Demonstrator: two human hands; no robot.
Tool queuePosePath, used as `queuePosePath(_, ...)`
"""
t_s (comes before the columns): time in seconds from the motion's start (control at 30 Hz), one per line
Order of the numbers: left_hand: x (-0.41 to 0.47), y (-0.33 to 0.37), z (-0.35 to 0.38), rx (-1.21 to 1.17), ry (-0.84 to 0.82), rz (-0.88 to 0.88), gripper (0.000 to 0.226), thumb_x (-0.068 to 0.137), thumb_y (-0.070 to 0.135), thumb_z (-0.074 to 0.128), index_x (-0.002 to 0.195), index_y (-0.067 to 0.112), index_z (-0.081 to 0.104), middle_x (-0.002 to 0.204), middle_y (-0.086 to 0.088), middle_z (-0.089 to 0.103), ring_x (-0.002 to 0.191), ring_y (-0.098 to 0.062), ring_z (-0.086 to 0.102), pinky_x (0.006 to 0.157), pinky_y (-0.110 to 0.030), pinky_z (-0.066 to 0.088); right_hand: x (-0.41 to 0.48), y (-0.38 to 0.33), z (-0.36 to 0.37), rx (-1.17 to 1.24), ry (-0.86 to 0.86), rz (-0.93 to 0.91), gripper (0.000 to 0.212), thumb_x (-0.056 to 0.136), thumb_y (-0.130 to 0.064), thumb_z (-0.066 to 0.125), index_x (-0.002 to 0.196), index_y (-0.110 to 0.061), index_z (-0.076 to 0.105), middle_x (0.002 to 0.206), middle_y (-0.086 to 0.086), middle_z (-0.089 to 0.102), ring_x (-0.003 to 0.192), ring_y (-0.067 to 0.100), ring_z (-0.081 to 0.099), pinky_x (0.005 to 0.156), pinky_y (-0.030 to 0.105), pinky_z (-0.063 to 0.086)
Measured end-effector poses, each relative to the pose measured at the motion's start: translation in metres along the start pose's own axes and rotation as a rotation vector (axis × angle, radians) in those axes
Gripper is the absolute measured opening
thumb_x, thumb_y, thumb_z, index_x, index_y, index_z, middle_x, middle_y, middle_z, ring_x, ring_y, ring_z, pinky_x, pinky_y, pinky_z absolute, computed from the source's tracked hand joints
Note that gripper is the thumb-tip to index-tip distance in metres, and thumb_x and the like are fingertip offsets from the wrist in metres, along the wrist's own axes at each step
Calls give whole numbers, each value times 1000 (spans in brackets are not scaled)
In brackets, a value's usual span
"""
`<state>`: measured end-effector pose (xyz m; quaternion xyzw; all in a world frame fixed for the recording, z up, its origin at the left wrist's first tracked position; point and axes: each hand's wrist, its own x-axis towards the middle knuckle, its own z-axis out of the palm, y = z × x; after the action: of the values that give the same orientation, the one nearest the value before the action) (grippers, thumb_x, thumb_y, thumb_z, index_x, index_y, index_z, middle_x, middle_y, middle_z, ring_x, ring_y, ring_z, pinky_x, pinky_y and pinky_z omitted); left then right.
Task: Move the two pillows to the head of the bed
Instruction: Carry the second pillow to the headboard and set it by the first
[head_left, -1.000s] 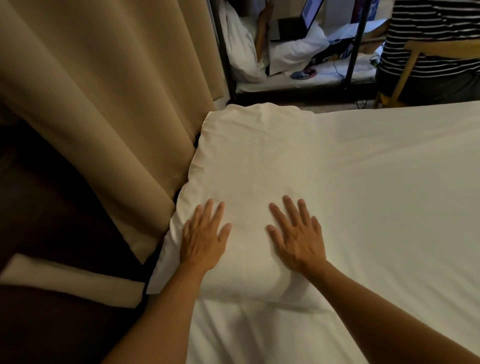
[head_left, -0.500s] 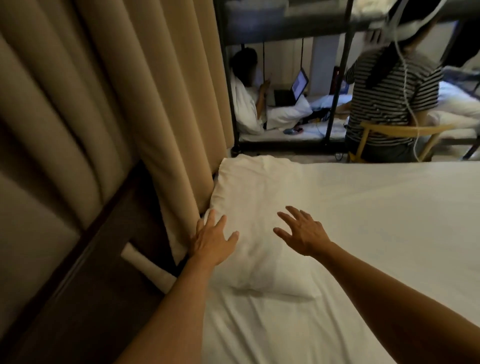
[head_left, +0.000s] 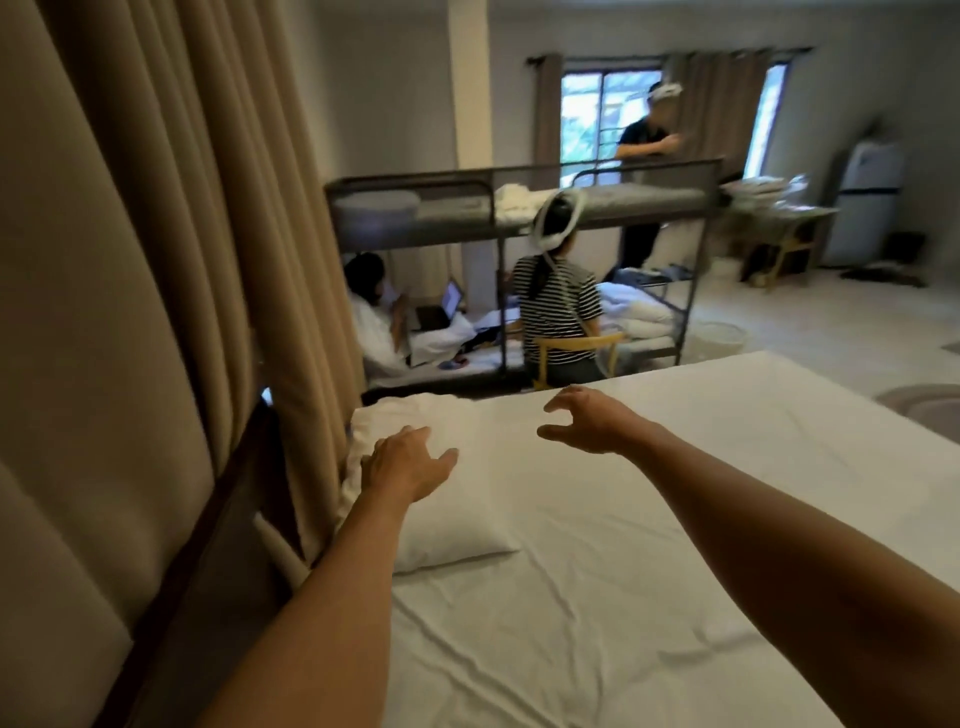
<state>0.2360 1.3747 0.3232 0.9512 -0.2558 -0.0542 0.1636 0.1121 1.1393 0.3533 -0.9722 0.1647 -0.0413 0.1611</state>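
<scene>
Pillow (head_left: 447, 499) lies along the bed's (head_left: 675, 597) left edge against the curtain (head_left: 171, 260), left hand (head_left: 405, 462) and right hand (head_left: 587, 421) hovering over it, each grip open and empty.

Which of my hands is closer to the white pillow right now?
Left. The left hand is over the pillow near its curtain-side edge; whether it touches is unclear. The right hand hangs open past the pillow's far side, above the sheet.

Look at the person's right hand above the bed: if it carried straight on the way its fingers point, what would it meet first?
The right hand hangs open, fingers curled towards the left. Straight on, it would probably meet the white pillow near the left hand; depth is unclear.
</scene>
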Motion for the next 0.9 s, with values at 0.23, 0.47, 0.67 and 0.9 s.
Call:
queuePosePath(0.23,-71,107,13,-29,-41,275,70,89,62,45,147,24,39,158,-2,30,137,-30,37,106,-46,34,-149,72,-36,-8,74,241,54,88,-50,65,133,-19,60,142,6,51,124,25,54,102,38,45)
queuePosePath(0.47,-122,220,48,-31,-144,465,69,89,63,46,147,26,38,158,-1,29,138,-31,36,108,-49,35,-280,161,-72,20,118,530,57,88,-50,65,136,-20,58,147,5,47,128,25,52,107,39,40)
queuePosePath(0.67,-157,318,89,-35,-212,580,70,89,63,46,148,27,36,159,0,27,139,-30,34,107,-48,34,-368,245,-94,33,123,688,59,88,-52,64,138,-21,55,149,3,44,131,24,50,108,39,39)
queuePosePath(0.9,-202,467,151,10,-266,656,70,89,63,45,149,28,35,160,2,25,140,-29,31,106,-48,31,-462,371,-124,66,145,784,61,88,-52,64,140,-23,53,151,1,42,133,23,47,108,41,40)
